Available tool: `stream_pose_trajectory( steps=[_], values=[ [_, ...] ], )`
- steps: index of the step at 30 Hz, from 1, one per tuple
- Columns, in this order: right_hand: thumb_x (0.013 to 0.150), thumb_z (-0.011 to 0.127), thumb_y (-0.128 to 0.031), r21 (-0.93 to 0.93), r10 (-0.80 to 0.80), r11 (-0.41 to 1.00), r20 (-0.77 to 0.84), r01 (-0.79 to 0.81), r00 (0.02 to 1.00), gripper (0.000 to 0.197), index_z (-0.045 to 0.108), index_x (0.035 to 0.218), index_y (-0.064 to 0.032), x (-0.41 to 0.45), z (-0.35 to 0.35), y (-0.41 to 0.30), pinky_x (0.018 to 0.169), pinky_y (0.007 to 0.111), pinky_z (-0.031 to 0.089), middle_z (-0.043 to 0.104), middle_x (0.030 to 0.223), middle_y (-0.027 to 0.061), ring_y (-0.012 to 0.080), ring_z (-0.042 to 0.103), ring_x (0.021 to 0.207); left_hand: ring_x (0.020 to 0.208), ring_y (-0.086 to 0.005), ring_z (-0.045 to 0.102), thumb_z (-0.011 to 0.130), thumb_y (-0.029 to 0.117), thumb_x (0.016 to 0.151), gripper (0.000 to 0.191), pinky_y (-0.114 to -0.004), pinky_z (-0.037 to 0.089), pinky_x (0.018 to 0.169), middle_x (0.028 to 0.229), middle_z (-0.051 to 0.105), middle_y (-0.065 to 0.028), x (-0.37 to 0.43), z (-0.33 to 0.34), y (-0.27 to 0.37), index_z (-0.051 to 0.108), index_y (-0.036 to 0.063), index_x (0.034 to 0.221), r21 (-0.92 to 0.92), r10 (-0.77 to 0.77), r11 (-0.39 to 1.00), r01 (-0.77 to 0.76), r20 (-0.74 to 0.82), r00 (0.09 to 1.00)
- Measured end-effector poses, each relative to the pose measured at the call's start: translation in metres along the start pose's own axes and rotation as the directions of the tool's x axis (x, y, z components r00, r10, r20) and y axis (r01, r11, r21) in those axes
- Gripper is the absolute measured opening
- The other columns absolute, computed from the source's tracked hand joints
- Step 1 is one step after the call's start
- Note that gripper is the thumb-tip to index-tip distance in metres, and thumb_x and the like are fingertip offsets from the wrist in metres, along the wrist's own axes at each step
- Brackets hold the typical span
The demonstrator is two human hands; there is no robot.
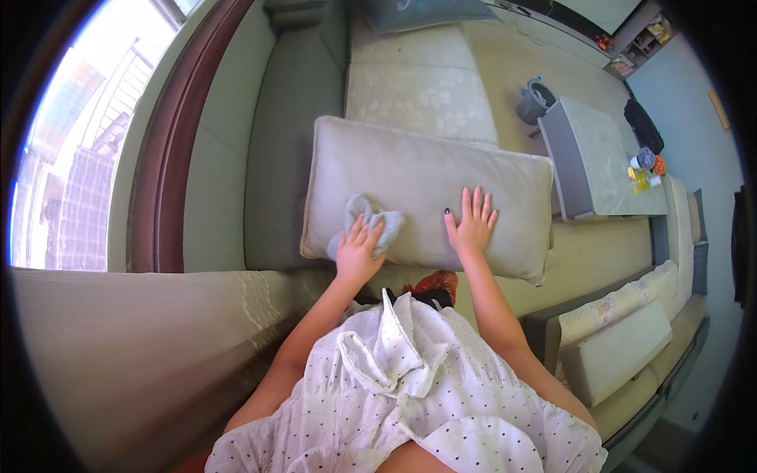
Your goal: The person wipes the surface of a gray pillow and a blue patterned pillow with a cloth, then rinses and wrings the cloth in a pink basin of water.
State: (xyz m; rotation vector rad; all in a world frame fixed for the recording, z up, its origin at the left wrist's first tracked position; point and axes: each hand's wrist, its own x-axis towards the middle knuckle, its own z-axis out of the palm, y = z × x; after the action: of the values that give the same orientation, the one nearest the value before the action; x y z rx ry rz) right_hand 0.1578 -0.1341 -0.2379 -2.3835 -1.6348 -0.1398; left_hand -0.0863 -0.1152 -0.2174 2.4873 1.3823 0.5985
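A large light-beige cushion [414,171] with piped edges lies across the near end of the grey sofa [290,148]. On its left part, my left hand [359,251] presses down on a crumpled pale blue-grey cloth [387,227], fingers spread over it. The cloth bunches out above and to both sides of the fingers. My right hand [472,224] rests flat on the right half of the cushion, fingers spread, holding nothing. Beyond the cushion a patterned cream seat cover [420,83] shows on the sofa.
A blue pillow [432,13] lies at the sofa's far end. Right of it stand a grey bin [537,101] and a grey-topped table [603,156] with small flower pots. A second sofa with a loose cushion [618,349] is at lower right. A curtain [148,331] hangs at left by the window.
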Motion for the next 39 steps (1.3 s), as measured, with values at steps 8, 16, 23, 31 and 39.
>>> stream_pose_trajectory(
  steps=[8, 16, 23, 31, 39],
  values=[
    [0.078, 0.048, -0.040, 0.049, 0.007, 0.999, -0.072, -0.004, 0.997, 0.061, 0.033, 0.131, -0.0134, -0.007, 0.012, -0.001, 0.102, 0.049, 0.014, 0.027, 0.137, 0.0101, 0.0319, 0.021, 0.127, 0.117, -0.0288, 0.041, 0.066, 0.019, 0.061, 0.062, -0.049, 0.035, 0.090, 0.110, 0.054, -0.0146, 0.049, 0.019, -0.025, 0.047, 0.0137, 0.119, -0.017, -0.011, 1.000, 0.009, -0.125, 0.992],
    [0.078, 0.048, -0.040, 0.069, -0.019, 0.997, -0.076, 0.024, 0.997, 0.062, 0.032, 0.131, -0.0123, 0.005, 0.014, -0.001, 0.102, 0.049, 0.012, 0.027, 0.137, 0.0112, 0.0320, 0.021, 0.127, 0.111, -0.0289, 0.046, 0.060, 0.022, 0.067, 0.051, -0.044, 0.036, 0.089, 0.113, 0.053, -0.0150, 0.158, 0.004, -0.056, 0.050, 0.0102, 0.115, -0.001, -0.370, 0.929, 0.371, -0.051, 0.928],
    [0.076, 0.049, -0.040, 0.053, -0.006, 0.999, -0.076, 0.010, 0.997, 0.063, 0.032, 0.131, -0.0137, -0.015, 0.013, 0.007, 0.102, 0.050, 0.013, 0.026, 0.138, 0.0105, 0.0320, 0.021, 0.127, 0.099, -0.0267, 0.054, 0.065, 0.022, 0.059, 0.052, -0.039, 0.044, 0.080, 0.101, 0.058, -0.0144, 0.078, -0.012, -0.029, 0.055, 0.0137, 0.109, 0.057, -0.190, 0.981, 0.186, 0.096, 0.977],
    [0.077, 0.048, -0.041, 0.077, -0.017, 0.997, -0.120, 0.027, 0.993, 0.063, 0.032, 0.131, -0.0120, -0.016, 0.013, 0.006, 0.102, 0.050, 0.014, 0.027, 0.137, 0.0109, 0.0324, 0.021, 0.127, 0.103, -0.0305, 0.052, 0.064, 0.019, 0.060, 0.052, -0.040, 0.042, 0.083, 0.105, 0.056, -0.0171, 0.041, 0.010, -0.025, 0.055, 0.0131, 0.111, -0.005, 0.016, 1.000, -0.017, -0.102, 0.995],
    [0.078, 0.048, -0.039, 0.082, -0.009, 0.996, -0.094, 0.016, 0.996, 0.062, 0.032, 0.131, -0.0119, -0.004, 0.013, -0.003, 0.102, 0.049, 0.014, 0.027, 0.137, 0.0109, 0.0315, 0.021, 0.127, 0.100, -0.0292, 0.054, 0.059, 0.028, 0.069, 0.045, -0.042, 0.042, 0.082, 0.100, 0.059, -0.0160, 0.185, 0.015, -0.097, 0.054, 0.0127, 0.111, 0.177, -0.234, 0.948, 0.266, -0.179, 0.955]
  ],
)
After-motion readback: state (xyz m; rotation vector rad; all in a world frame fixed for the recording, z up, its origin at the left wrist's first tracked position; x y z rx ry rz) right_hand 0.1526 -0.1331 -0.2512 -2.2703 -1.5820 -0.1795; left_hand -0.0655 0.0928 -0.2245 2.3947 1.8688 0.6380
